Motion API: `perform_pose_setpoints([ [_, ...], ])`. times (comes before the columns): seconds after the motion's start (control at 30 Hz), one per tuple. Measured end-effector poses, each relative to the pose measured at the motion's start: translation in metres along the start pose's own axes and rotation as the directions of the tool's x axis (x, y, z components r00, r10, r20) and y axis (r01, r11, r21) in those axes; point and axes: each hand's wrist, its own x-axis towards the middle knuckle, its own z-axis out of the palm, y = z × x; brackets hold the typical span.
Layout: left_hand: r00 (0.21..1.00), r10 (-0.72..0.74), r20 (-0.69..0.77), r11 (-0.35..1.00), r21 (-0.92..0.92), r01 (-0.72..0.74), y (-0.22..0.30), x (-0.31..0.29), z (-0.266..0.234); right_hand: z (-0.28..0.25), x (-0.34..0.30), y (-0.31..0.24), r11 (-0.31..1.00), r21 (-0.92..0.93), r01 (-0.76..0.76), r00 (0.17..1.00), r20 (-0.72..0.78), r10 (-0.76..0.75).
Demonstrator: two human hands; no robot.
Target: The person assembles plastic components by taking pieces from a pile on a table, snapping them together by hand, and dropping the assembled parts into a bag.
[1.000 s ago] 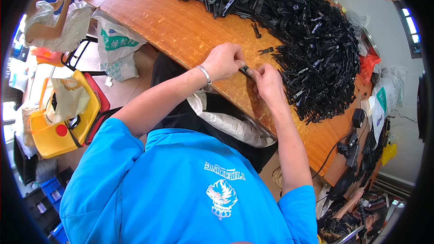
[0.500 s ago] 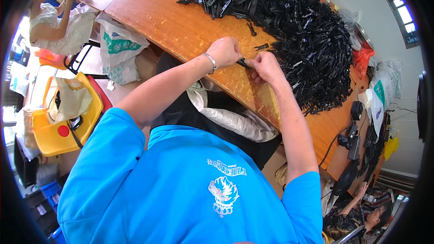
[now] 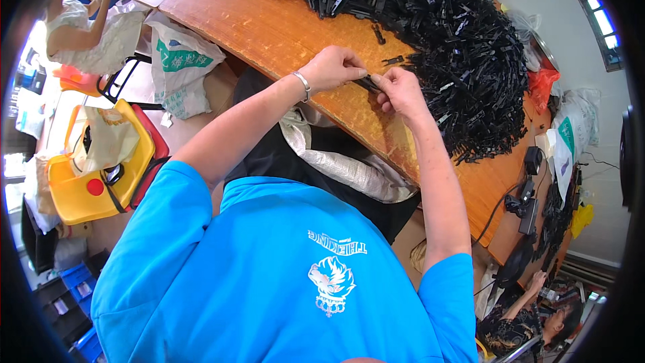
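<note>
Both my hands are close together above the wooden table [image 3: 235, 33], near its front edge. Between them is a small, narrow black plastic piece [image 3: 369, 83], mostly covered by my fingers. My left hand [image 3: 333, 69] pinches its left end, and my right hand [image 3: 401, 94] grips the other end with thumb and bent fingers. Just beyond, a big heap of similar black plastic pieces [image 3: 470, 74] spreads over the table. Two loose pieces lie apart from it, one a black clip-like piece [image 3: 393, 60] near my right hand.
A silvery sack [image 3: 356, 175] hangs below the table edge by my lap. A yellow chair [image 3: 80, 195] and a white woven bag [image 3: 181, 60] stand at left. One person [image 3: 80, 33] sits far left, another [image 3: 517, 326] lower right. Black adapters [image 3: 531, 188] with cables lie at right.
My hands have shifted slightly, and the left wrist has moved a little up and left. Both still grip the black piece. The view has tilted slightly.
</note>
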Motion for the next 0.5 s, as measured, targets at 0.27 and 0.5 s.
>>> perform_pose_setpoints([
  [0.27,0.997,0.059,-0.056,0.993,0.1,-0.054,-0.005,0.0,0.002,0.008,0.001,0.005,1.0,-0.002,0.02,0.999,-0.032,-0.02],
  [0.5,0.987,0.097,-0.125,0.974,0.215,-0.068,-0.007,0.003,0.008,0.011,0.0,0.003,0.998,-0.069,0.012,0.997,-0.069,-0.017],
])
